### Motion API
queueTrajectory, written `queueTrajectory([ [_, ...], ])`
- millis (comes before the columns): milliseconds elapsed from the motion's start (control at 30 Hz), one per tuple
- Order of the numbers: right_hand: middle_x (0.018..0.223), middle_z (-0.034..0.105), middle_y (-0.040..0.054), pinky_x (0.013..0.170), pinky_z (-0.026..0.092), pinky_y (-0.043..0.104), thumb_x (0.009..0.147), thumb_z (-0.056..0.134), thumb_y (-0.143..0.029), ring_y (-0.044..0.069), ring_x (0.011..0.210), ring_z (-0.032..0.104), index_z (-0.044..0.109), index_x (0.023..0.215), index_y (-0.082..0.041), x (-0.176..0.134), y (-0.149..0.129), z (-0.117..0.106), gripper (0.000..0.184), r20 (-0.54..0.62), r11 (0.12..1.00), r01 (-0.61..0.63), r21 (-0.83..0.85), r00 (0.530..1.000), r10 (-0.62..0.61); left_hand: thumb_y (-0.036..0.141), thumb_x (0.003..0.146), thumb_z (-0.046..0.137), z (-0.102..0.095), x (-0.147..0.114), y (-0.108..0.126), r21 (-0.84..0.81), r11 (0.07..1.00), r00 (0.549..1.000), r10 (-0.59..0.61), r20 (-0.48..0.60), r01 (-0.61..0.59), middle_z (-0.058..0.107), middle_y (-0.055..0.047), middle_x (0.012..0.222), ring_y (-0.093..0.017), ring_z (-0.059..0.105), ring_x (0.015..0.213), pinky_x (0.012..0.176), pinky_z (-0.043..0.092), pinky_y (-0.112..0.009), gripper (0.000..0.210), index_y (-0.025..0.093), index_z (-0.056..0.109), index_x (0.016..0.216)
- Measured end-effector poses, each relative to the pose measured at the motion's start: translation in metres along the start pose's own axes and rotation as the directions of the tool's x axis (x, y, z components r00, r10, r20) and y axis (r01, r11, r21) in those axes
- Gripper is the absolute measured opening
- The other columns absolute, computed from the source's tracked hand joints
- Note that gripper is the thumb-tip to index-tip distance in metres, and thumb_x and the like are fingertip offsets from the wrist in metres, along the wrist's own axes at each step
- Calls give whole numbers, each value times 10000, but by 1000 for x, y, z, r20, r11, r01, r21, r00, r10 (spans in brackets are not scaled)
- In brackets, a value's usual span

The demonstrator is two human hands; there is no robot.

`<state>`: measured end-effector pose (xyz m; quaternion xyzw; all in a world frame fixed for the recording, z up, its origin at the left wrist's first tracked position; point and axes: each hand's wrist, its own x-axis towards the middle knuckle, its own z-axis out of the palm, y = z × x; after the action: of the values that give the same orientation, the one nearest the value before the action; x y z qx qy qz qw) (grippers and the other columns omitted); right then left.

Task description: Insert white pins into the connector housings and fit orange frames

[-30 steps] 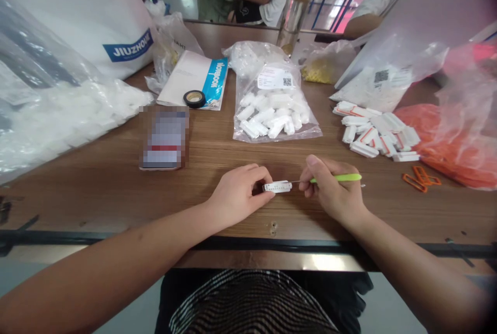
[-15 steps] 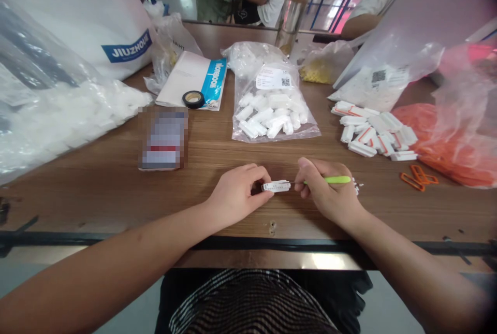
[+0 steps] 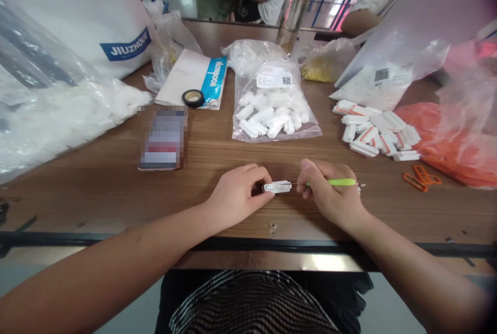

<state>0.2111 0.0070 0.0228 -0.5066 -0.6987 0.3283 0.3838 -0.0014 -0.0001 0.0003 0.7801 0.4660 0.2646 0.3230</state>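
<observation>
Between the thumb and fingers of my left hand (image 3: 240, 191) is a small white plastic connector housing (image 3: 278, 187) with rows of tiny holes, held low over the table. My right hand (image 3: 328, 186) is closed around a thin pick with a lime-green handle (image 3: 337, 182). The pick's fine metal shaft points left at the housing's right end; whether its tip is inside cannot be made out. Tiny white bits (image 3: 361, 187) lie just beyond my right hand.
A clear bag of white plastic parts (image 3: 272, 116) lies ahead. On the left are a phone (image 3: 163, 140), a notebook (image 3: 182, 77) and black tape (image 3: 193, 98). At right, white pieces with orange inserts (image 3: 375, 134) sit by orange clips (image 3: 421, 178) and an orange-filled bag (image 3: 446, 142). People are beyond the table.
My right hand and the pick have shifted slightly to the right, away from the housing. My left hand and the housing stay nearly in place.
</observation>
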Motion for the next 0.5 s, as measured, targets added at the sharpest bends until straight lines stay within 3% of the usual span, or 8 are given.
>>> queueTrajectory([
  [167,531,613,-6,432,442,206,991,502,-370,80,432,549,609,566,-186,-2,1,1,475,-33,991,-45,129,998,50,239,834,699,-1,1,0,4,1000,1000,-5,4,5,548,29,751,-128,501,678,642,363,-284,53,208,662,856],
  [500,525,603,-13,426,445,205,991,503,-373,76,427,547,594,567,-175,-2,5,4,477,-13,993,-44,111,999,46,226,833,700,-1,1,1,1,1000,1000,5,-7,-5,540,31,739,-126,494,669,639,359,-282,51,204,657,846],
])
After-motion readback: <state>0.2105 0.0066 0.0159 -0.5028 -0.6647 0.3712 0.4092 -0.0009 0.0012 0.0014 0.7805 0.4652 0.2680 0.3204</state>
